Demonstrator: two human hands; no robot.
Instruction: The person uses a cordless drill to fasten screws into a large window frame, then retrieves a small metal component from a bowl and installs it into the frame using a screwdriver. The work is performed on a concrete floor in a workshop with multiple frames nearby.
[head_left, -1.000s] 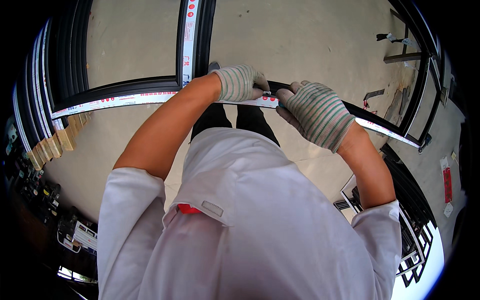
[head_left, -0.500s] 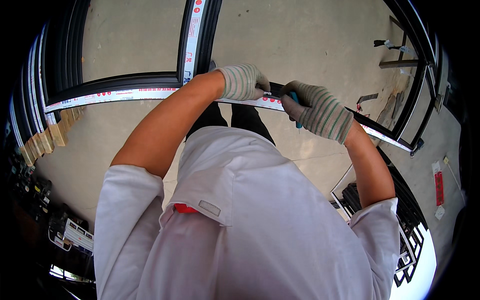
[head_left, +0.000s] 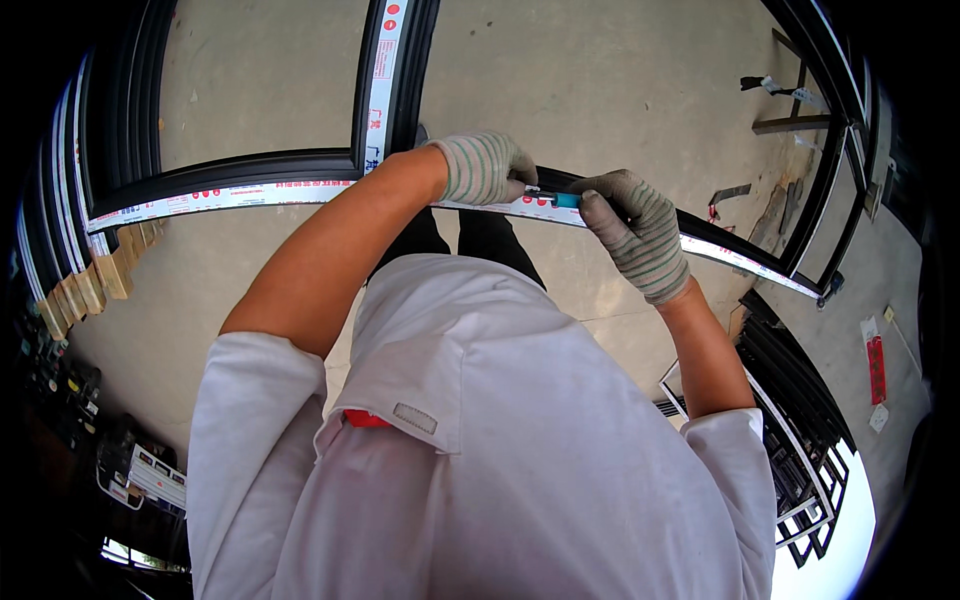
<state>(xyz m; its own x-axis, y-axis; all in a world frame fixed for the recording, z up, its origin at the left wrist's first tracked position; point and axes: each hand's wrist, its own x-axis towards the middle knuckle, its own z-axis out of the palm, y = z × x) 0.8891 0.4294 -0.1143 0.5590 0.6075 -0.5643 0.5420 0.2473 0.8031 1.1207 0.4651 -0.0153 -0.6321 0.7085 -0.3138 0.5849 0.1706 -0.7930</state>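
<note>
Person is standing over a large black frame [head_left: 250,168], its near bar running across the view just in front of the body and a second bar [head_left: 410,75] meeting it from the far side, left of centre. White film with red and blue print [head_left: 270,193] is covering part of both bars. Both hands are wearing knit gloves with green stripes. Right hand [head_left: 636,232] is gripping a teal-handled tool [head_left: 567,200], the fingers closing narrowly round the handle; the tool is lying roughly level above the near bar, its thin shaft pointing left toward the other hand's fingertips. Left hand [head_left: 477,168] is resting at the near bar, fingers curling inward and thumb close to them; whether they are pinching a small part cannot be told at this size. Tool tip and left fingertips are sitting very near each other; contact is unclear. Person is wearing a pale shirt [head_left: 570,420], a red item [head_left: 368,419] showing at its pocket. Wooden blocks [head_left: 115,277] are standing beneath dark bars at the left. More dark frames [head_left: 795,375] are lying lower right, and a red strip [head_left: 877,370] is resting on the floor [head_left: 560,90] at far right.
</note>
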